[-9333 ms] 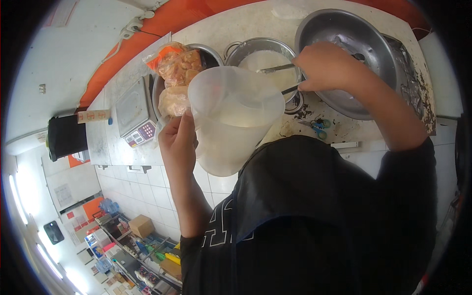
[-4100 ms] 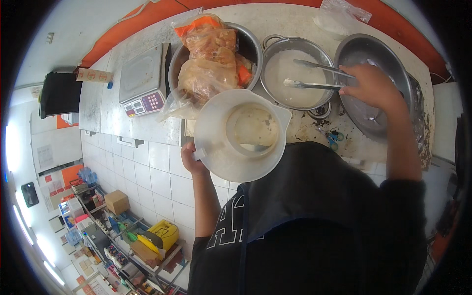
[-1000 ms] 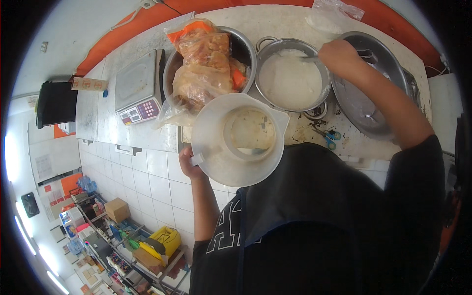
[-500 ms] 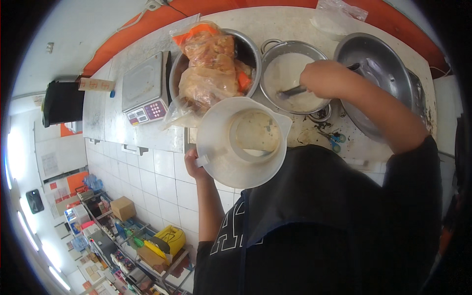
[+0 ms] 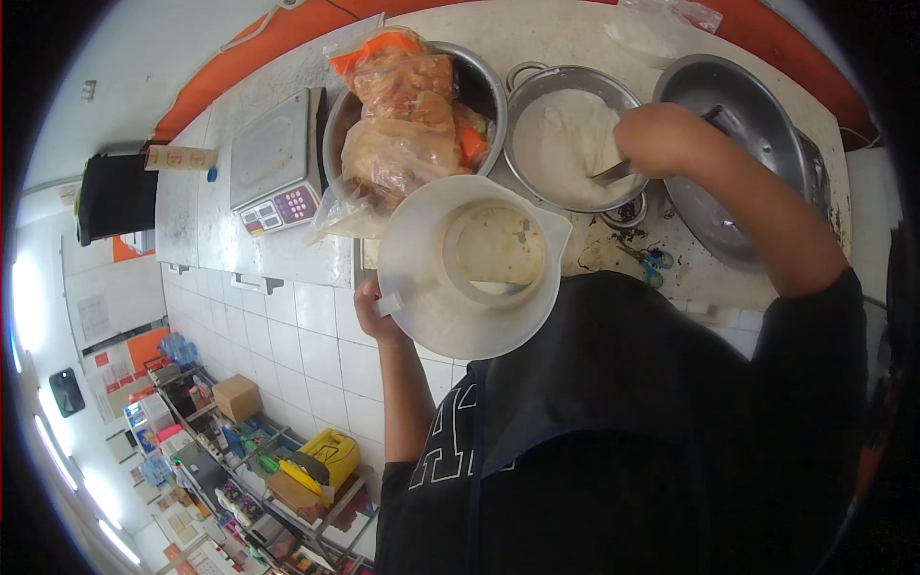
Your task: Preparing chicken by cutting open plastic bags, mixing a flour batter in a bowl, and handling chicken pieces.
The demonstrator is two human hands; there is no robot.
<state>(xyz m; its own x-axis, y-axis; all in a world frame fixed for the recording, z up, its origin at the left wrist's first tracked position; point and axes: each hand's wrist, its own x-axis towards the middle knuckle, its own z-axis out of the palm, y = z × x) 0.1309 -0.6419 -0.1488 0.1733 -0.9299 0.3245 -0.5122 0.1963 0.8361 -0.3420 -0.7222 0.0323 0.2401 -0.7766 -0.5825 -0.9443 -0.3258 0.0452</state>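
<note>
My left hand [image 5: 372,309] grips the handle of a large translucent plastic measuring jug [image 5: 414,311], held in front of my body with its mouth up. Inside, the jug's bottom shows pale residue with a few dark specks. My right hand [image 5: 661,140] is closed around a grey metal utensil [image 5: 613,173] with a dark handle end. Its working end is sunk in a thick white mixture [image 5: 556,129], so its kind cannot be made out. That mixture sits in a two-handled metal pot [image 5: 511,144] on the table.
Left of the pot, a steel bowl [image 5: 496,96] holds bagged, orange-tinted raw meat [image 5: 407,110]. A digital scale [image 5: 273,158] stands farther left. Right of the pot is a wide metal basin [image 5: 700,206]. Blue-handled scissors [image 5: 654,266] lie near the edge; a clear bag [image 5: 652,34] of white stuff lies behind.
My right hand has moved right with the utensil, toward the pot's right side. The white mixture's surface now looks heaped and folded. The jug has stayed nearly in place.
</note>
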